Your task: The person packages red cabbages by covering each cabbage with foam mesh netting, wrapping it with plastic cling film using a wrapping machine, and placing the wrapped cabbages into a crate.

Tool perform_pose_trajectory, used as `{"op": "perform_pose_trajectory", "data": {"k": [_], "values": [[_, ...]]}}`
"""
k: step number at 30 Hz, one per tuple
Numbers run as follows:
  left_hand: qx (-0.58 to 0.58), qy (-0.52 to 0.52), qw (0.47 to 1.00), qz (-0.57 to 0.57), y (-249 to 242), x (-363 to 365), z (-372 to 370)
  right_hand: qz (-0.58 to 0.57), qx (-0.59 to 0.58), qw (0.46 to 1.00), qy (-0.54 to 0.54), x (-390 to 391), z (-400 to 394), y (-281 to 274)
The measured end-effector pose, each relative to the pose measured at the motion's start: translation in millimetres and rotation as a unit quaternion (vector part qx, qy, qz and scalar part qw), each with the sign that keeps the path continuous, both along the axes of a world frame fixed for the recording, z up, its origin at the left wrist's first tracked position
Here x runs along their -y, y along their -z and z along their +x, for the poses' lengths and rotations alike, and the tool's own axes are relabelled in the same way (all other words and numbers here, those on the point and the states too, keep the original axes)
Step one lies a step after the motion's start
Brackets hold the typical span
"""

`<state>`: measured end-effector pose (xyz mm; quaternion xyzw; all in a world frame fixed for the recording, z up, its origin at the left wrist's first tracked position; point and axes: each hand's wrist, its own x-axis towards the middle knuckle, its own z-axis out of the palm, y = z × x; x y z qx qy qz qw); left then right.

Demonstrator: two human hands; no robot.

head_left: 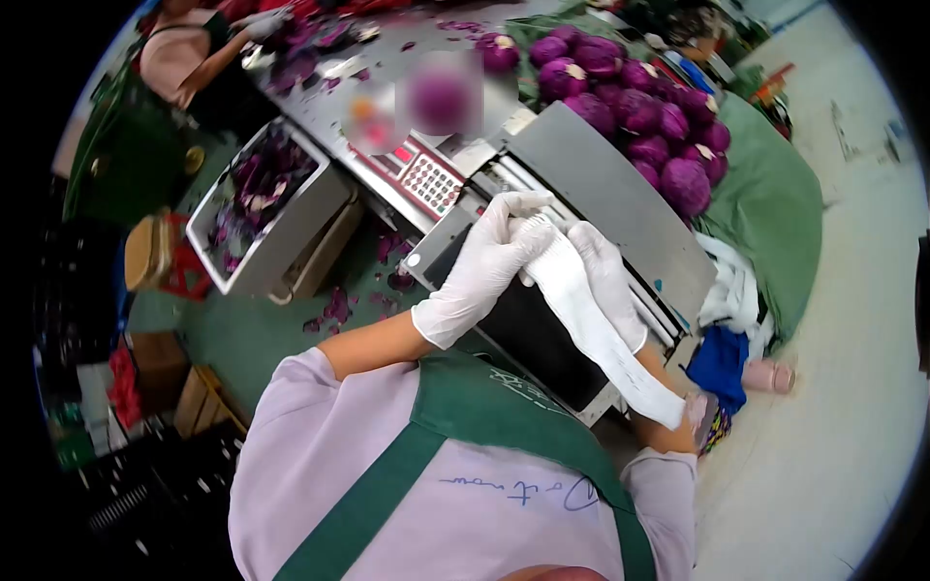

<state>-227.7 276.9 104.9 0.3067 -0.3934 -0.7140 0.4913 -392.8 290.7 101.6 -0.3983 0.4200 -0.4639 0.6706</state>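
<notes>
One grey table (426, 34) is seen between eleven and twelve o'clock, with purple leaves scattered on it. Near the centre, one machine (620, 198) with a grey cover is placed. One green sheet (775, 223) is spread at about two o'clock. One white bin (286, 218), partly filled with purple leaves, is found at ten o'clock. One other person (189, 63), by whom white gloves are worn, is seen between ten and eleven o'clock. Between one and two o'clock, purple cabbages (639, 111) are heaped; more than fifteen can be counted, but some are partly hidden. At nine o'clock, one stool (145, 252) is seen.

One white knitted piece (586, 320) is held in front of the chest, above the machine. By its long axis, the line from eleven to five o'clock is followed: the upper end is pointed to eleven, and the loose lower end to five, where it is laid over the right forearm. Two hands, both covered by thin white gloves, are counted at it. By the left hand (482, 263), the upper end is pinched between thumb and fingers. The right hand (612, 286) is partly covered by the piece; whether its fingers are closed on it cannot be told. One keypad (433, 186) is seen beyond the left hand, between eleven and twelve o'clock.
</notes>
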Motion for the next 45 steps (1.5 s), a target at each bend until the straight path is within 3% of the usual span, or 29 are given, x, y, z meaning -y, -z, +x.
{"op": "perform_pose_trajectory", "data": {"k": [5, 7, 11, 12, 13, 15, 16, 18, 20, 21, 22, 23, 24, 25, 26, 27, 28, 29, 31, 32, 33, 34, 35, 36, 37, 39, 41, 43, 45], "values": [[0.046, -0.115, 0.991, -0.058, 27.9, 5.4, 6.1, -0.188, -0.104, 0.975, 0.064, 5.2, 49.3, 12.4], [0.306, -0.308, 0.833, -0.344, 32.8, 20.0, 15.1, -0.107, -0.097, 0.985, 0.093, 5.0, 55.3, 17.4], [0.156, -0.249, 0.937, -0.187, 28.9, 36.4, 35.6, -0.095, -0.108, 0.975, 0.167, 20.8, 77.1, 11.8], [-0.015, -0.207, 0.972, -0.108, 41.7, 49.2, 39.6, -0.116, -0.128, 0.965, 0.197, 30.2, 81.9, 14.2], [-0.005, -0.214, 0.974, -0.072, 44.2, 67.2, 50.7, -0.071, -0.217, 0.935, 0.273, 42.6, 107.2, 17.5], [-0.250, -0.075, 0.960, 0.099, 47.8, 89.2, 74.6, -0.040, -0.115, 0.970, 0.210, 58.2, 91.7, 5.5], [-0.245, 0.001, 0.955, 0.169, 32.5, 93.7, 86.9, -0.040, -0.014, 0.978, 0.204, 69.8, 96.3, 1.3], [-0.117, 0.102, 0.966, 0.207, 29.9, 93.5, 113.0, 0.063, 0.096, 0.970, 0.216, 107.1, 87.6, -1.7], [0.107, 0.352, 0.914, 0.170, 48.1, 99.7, 138.4, 0.054, 0.045, 0.980, 0.187, 135.3, 86.1, -10.3], [0.155, 0.325, 0.915, 0.182, 52.2, 122.3, 151.4, 0.064, -0.086, 0.990, 0.094, 151.7, 82.9, -5.0], [0.189, 0.162, 0.954, 0.167, 66.7, 145.8, 158.7, 0.018, -0.251, 0.968, 0.000, 164.7, 84.9, 1.4], [0.219, 0.046, 0.969, 0.106, 43.5, 167.8, 171.4, -0.025, -0.407, 0.908, -0.096, 177.7, 89.1, 6.1], [0.234, -0.091, 0.967, -0.042, 84.7, 206.1, 180.3, -0.086, -0.544, 0.822, -0.142, 195.5, 94.1, 7.4], [0.233, -0.216, 0.946, -0.068, 92.0, 242.1, 182.9, -0.083, -0.634, 0.749, -0.174, 221.5, 96.2, 14.8], [0.362, -0.293, 0.884, -0.027, 97.2, 268.8, 187.5, -0.079, -0.669, 0.717, -0.179, 248.5, 107.2, 5.3], [0.464, -0.320, 0.824, -0.048, 89.7, 285.8, 189.1, -0.146, -0.709, 0.679, -0.121, 287.6, 100.3, 30.8], [0.557, -0.313, 0.763, -0.094, 111.3, 305.8, 192.8, -0.149, -0.678, 0.720, 0.015, 312.9, 104.2, 36.8], [0.555, -0.314, 0.764, -0.093, 120.4, 315.8, 190.9, -0.108, -0.671, 0.732, 0.058, 326.7, 114.1, 24.8], [0.698, -0.121, 0.702, -0.081, 137.2, 328.7, 187.8, 0.005, -0.696, 0.715, 0.065, 358.9, 110.7, 57.5], [0.702, -0.095, 0.692, -0.138, 148.2, 326.9, 183.2, 0.050, -0.636, 0.769, 0.048, 361.3, 103.6, 88.7], [0.637, -0.119, 0.737, -0.191, 155.8, 321.3, 175.7, 0.093, -0.570, 0.816, 0.029, 361.9, 99.2, 109.4], [0.568, -0.134, 0.775, -0.244, 164.0, 315.7, 168.3, 0.255, -0.139, 0.956, 0.044, 344.0, 122.2, 98.5], [0.610, -0.121, 0.732, -0.279, 153.8, 300.2, 163.0, 0.266, -0.034, 0.962, 0.044, 334.8, 125.1, 103.3], [0.581, -0.116, 0.766, -0.251, 144.2, 290.2, 164.3, 0.206, -0.078, 0.969, 0.114, 321.3, 134.3, 100.1], [0.549, -0.113, 0.797, -0.225, 138.2, 282.4, 164.3, 0.088, -0.188, 0.972, 0.111, 328.0, 103.1, 158.7], [0.088, -0.062, 0.989, -0.101, 169.4, 273.7, 153.8, 0.014, -0.211, 0.966, 0.147, 263.0, 148.1, 41.5], [-0.066, 0.088, 0.968, 0.224, 83.9, 229.6, 164.3, -0.103, -0.267, 0.949, 0.133, 219.9, 153.4, -5.3], [-0.187, 0.124, 0.917, 0.330, 86.3, 208.0, 172.1, -0.121, -0.241, 0.956, 0.117, 183.1, 142.2, -12.1], [-0.168, 0.122, 0.914, 0.350, 77.4, 184.3, 171.7, -0.086, -0.225, 0.962, 0.125, 141.8, 132.4, -35.2]]}}
